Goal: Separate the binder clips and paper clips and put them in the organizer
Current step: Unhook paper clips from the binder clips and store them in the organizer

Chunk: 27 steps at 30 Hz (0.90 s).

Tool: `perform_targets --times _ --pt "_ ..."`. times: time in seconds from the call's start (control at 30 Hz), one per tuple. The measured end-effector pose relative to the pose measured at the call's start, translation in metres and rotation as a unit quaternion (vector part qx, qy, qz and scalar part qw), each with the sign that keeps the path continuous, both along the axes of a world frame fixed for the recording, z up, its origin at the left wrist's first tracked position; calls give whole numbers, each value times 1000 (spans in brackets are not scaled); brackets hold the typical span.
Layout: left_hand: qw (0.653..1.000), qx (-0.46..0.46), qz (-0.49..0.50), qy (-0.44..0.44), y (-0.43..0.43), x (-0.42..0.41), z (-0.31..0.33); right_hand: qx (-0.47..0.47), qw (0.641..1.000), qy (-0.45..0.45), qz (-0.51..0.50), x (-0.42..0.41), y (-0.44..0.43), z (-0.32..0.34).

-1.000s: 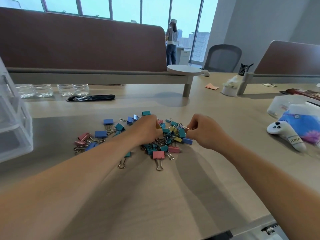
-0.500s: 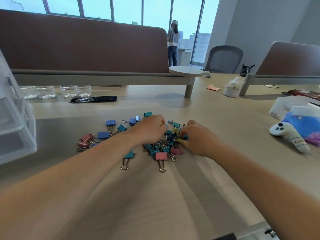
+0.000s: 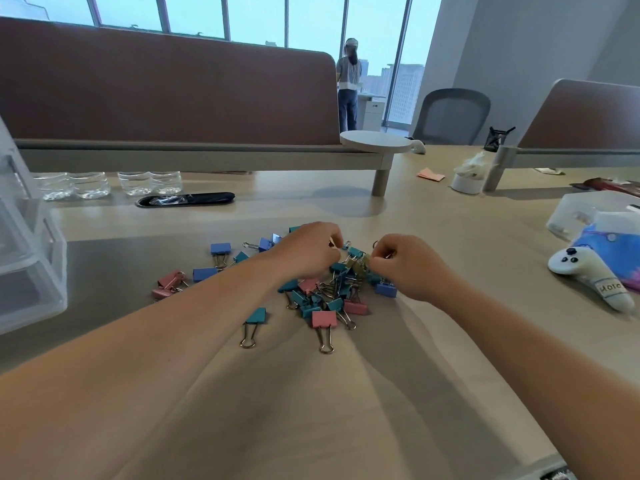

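Right hand (image 3: 405, 265) moved in beside left hand (image 3: 308, 251); both curled over far side of multicoloured metal binder-clip pile (image 3: 325, 296). Right fingertips pinch yellow-green binder clip (image 3: 360, 263); can't tell whether left holds anything. Clear plastic drawer organizer (image 3: 31, 258) well left of fingers. Sorting likely just starting.

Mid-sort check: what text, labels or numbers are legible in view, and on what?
"Holo": on the band of the white controller-shaped toy, letters soft.
Dark packet at the far right: print too blurred to read.
Binder clips, clear organizer: no text visible.
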<state>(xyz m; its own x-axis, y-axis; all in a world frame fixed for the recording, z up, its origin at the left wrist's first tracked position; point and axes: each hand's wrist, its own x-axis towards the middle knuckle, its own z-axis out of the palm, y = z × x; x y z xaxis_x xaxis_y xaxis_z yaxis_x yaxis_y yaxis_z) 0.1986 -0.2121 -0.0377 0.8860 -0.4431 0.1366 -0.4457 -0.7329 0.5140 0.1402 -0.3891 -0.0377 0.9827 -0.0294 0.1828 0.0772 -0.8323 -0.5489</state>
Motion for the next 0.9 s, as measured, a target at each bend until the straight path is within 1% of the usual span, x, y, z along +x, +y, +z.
perform_targets --times 0.13,0.2,0.3,0.43,0.6,0.73,0.9 --pt "1000 20 -21 0 -13 10 0 99 995 4 -21 4 -5 6" --pt "999 29 -26 2 -19 13 -1 131 991 11 -32 8 -9 5" --pt "999 34 -30 7 -28 16 -2 133 990 17 -44 13 -12 1" --pt "998 50 -44 -4 -36 21 -5 164 985 15 -60 19 -13 -4" --pt "998 46 -33 -11 -35 21 -8 178 982 23 -51 18 -13 -8" --pt "999 35 -20 -1 -22 14 -5 183 981 21 -55 11 -9 -6" --pt "1000 18 -1 -19 11 -7 16 167 985 19 -47 0 10 9"
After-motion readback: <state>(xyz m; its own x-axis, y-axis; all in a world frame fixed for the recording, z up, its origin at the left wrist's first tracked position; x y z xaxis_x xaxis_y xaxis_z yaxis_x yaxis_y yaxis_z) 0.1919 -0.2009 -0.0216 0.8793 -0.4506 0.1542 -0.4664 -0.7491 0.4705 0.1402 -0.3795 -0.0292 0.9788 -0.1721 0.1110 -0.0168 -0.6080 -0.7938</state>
